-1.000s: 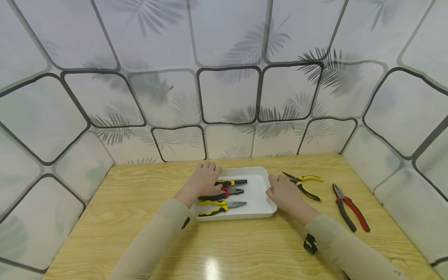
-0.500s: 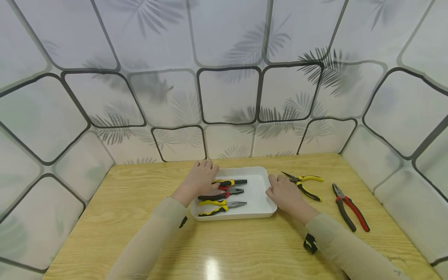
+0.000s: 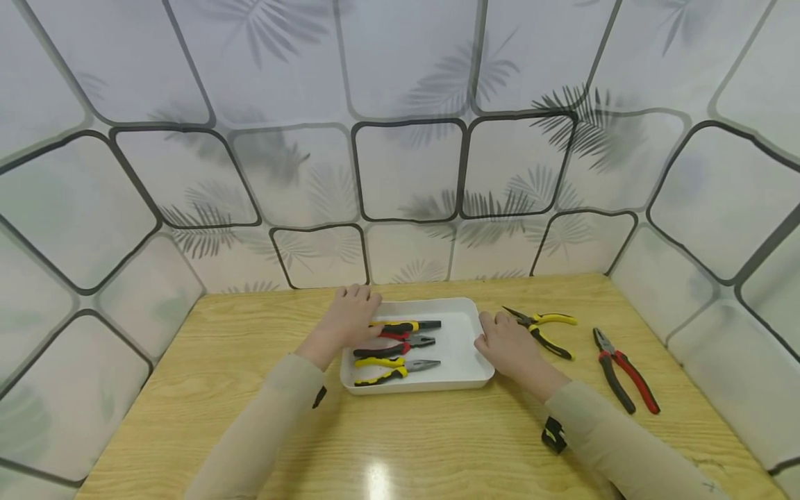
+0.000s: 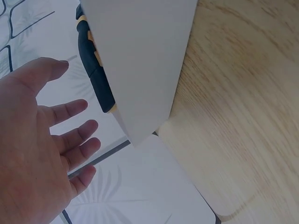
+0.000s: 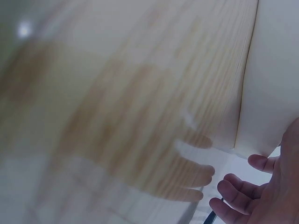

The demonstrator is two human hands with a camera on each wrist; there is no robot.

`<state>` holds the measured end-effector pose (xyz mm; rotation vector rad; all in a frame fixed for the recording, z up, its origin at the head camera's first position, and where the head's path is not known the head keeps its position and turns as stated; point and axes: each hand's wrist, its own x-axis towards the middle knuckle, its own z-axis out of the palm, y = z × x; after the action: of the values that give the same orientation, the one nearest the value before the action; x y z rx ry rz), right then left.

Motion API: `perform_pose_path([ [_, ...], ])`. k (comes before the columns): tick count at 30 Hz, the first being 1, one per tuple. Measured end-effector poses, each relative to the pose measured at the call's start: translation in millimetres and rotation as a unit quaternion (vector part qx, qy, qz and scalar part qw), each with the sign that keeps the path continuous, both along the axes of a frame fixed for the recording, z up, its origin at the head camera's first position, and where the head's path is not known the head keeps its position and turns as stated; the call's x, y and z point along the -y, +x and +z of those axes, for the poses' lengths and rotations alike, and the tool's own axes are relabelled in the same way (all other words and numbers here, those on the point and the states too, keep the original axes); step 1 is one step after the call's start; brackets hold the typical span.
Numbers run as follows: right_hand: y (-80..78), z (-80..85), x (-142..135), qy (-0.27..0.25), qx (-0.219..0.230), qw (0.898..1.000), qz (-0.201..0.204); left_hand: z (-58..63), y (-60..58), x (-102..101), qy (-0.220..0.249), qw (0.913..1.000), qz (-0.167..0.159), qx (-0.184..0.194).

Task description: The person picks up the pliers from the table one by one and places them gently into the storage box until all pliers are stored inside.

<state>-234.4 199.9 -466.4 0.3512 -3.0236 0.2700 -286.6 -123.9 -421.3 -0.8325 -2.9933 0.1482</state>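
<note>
A white tray (image 3: 456, 368) sits on the wooden table with three pliers lying in its left part. These are pliers with yellow-black handles (image 3: 406, 326) at the back, red-black pliers (image 3: 400, 347) in the middle and yellow long-nose pliers (image 3: 400, 370) in front. My left hand (image 3: 350, 316) hovers over the tray's back left corner, fingers apart and loosely bent. Nothing lies in its palm in the left wrist view, where a dark plier handle (image 4: 96, 74) shows over the tray wall. At the right end, my right hand (image 3: 509, 345) holds the tray's rim, its thumb hidden in the right wrist view.
Right of the tray lie yellow-black long-nose pliers (image 3: 546, 330), handles spread, and larger red-black pliers (image 3: 625, 371). A patterned cloth wall (image 3: 409, 173) encloses the table (image 3: 250, 347) at the back and sides.
My left hand has drawn away to the left from the pliers in the tray, uncovering more of their handles. The right hand and the tray have stayed in place.
</note>
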Motion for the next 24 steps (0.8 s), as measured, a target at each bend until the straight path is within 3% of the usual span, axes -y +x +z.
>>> perform_pose_path([
  [17,-1.3,1.3,-2.0,0.006,0.014,1.0,-0.003,6.9,5.5,18.7,0.015,0.9995,0.029,0.002],
  [24,-1.0,1.9,-1.9,0.007,0.017,1.0,-0.002,1.2,3.8,29.3,0.016,0.9991,0.038,0.001],
])
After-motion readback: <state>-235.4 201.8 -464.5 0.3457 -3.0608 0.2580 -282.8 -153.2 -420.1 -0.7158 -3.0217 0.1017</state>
